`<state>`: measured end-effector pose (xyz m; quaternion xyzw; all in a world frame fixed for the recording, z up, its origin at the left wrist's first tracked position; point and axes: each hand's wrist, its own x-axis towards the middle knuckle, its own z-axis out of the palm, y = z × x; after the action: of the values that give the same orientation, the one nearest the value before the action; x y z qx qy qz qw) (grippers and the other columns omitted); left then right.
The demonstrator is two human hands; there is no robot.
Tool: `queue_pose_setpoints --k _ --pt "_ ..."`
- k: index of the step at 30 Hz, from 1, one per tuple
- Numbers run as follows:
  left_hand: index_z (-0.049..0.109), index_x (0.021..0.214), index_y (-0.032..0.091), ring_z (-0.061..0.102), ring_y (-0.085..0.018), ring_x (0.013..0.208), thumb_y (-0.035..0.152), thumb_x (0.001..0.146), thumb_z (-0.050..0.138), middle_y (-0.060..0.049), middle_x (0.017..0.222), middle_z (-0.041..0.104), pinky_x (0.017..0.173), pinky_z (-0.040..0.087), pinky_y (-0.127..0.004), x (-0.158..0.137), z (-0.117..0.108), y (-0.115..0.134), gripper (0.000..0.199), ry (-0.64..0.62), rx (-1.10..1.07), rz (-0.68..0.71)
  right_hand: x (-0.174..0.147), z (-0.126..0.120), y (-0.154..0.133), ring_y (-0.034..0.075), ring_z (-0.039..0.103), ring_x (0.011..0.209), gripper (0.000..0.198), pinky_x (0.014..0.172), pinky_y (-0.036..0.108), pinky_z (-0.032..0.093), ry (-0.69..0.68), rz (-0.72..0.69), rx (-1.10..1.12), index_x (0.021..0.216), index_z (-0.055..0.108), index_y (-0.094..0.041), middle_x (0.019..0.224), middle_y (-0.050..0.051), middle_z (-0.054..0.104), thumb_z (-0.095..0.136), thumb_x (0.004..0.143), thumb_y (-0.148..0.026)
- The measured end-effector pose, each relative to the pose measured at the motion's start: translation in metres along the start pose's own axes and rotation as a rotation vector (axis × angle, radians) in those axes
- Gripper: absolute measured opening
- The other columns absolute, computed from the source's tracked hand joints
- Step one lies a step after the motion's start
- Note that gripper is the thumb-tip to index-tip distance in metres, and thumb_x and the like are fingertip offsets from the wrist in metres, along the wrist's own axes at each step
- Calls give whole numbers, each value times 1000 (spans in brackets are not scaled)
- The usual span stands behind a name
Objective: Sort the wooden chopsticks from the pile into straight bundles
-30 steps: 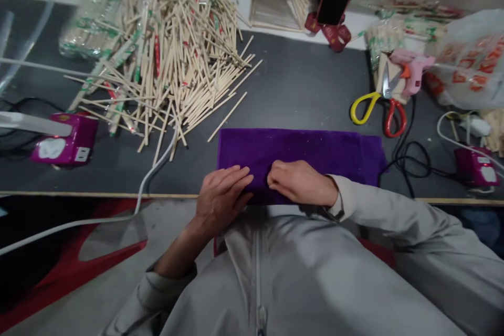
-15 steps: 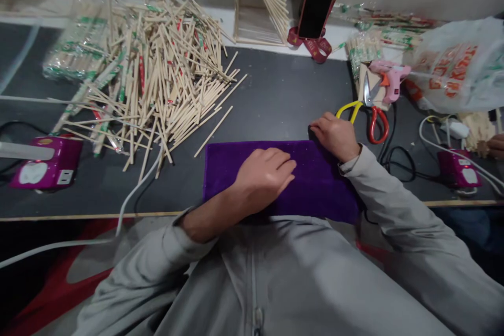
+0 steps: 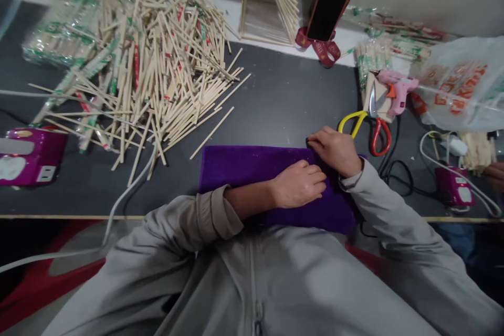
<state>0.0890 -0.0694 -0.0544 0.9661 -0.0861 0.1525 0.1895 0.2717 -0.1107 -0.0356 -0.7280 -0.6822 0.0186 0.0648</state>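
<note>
A purple cloth (image 3: 244,163) lies flat along the front of the dark table. My left hand (image 3: 299,185) is low over the cloth's right half, back of the hand up. Its fingers are bent and closed, and the space under them is hidden. Close by, my right hand (image 3: 336,151) is at the cloth's far edge. Thumb and fingertips are pinched there on a dark bit that looks like the cloth's edge. Scissors (image 3: 372,115) with one yellow and one red handle lie just beyond my right hand.
A heap of wooden chopsticks (image 3: 173,63), some in wrappers, covers the left. A twisted stick structure (image 3: 271,2) stands behind. At right are a pink glue gun (image 3: 397,89), a plastic bag (image 3: 460,84), cables and a purple power block (image 3: 454,186). Another power block (image 3: 33,157) sits left.
My left hand has slid right across the cloth toward my right hand, its fingers more curled. The right hand stays at the cloth's far edge. The view has shifted slightly.
</note>
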Motion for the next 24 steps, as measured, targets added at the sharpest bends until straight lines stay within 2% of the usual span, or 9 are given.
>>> queue_pose_setpoints --k 4,8,10,12,15,19,22,24 --pt "70 104 16 60 -23 106 31 97 55 -11 111 70 81 37 -37 2 -1 -1 22 -8 -49 -20 9 -6 -3 18 59 68 25 55 30 24 -87 -57 -127 87 72 -12 84 10 67 51 95 -24" --pt "71 101 17 60 -23 104 31 97 54 -8 109 71 79 36 -39 3 -3 -3 22 -20 -120 -46 25 -8 -3 17 59 68 17 61 28 36 -112 -69 126 83 69 -10 78 9 65 55 88 -19" --pt "72 100 17 59 -23 103 30 97 55 -6 108 71 78 36 -39 3 -4 -4 22 -29 -150 -55 32 -8 -8 16 60 70 18 66 27 41 -112 -105 263 84 69 -10 79 8 66 56 90 -20" --pt "72 99 17 59 -23 102 29 96 55 -5 106 70 78 36 -40 2 -4 -5 21 -34 -170 -62 38 -9 -15 16 63 74 18 68 26 41 -144 -147 291 88 71 -12 85 8 69 57 92 -21" --pt "71 98 17 59 -23 100 28 96 55 -4 103 70 79 37 -40 2 -5 -5 19 -33 -188 -68 44 -11 -27 17 65 76 18 62 27 36 -222 -207 151 93 74 -15 93 7 71 58 93 -23" --pt "71 96 17 58 -23 100 29 95 56 -5 104 70 79 37 -40 1 -3 -5 19 -24 -187 -63 51 -13 -34 17 58 64 25 54 31 25 -283 -318 -89 90 73 -14 89 8 70 50 95 -23" --pt "71 99 18 58 -23 102 29 96 56 -6 109 70 79 37 -40 0 -1 -5 20 -9 -183 -60 55 -14 -26 17 56 63 20 55 30 27 -236 -324 4 86 69 -13 85 10 68 50 89 -19" --pt "71 100 18 58 -22 103 28 96 55 -6 111 70 79 37 -39 -1 0 -6 20 2 -184 -59 56 -16 -15 16 56 64 12 58 29 34 -115 -217 226 81 65 -14 78 8 65 53 85 -18"
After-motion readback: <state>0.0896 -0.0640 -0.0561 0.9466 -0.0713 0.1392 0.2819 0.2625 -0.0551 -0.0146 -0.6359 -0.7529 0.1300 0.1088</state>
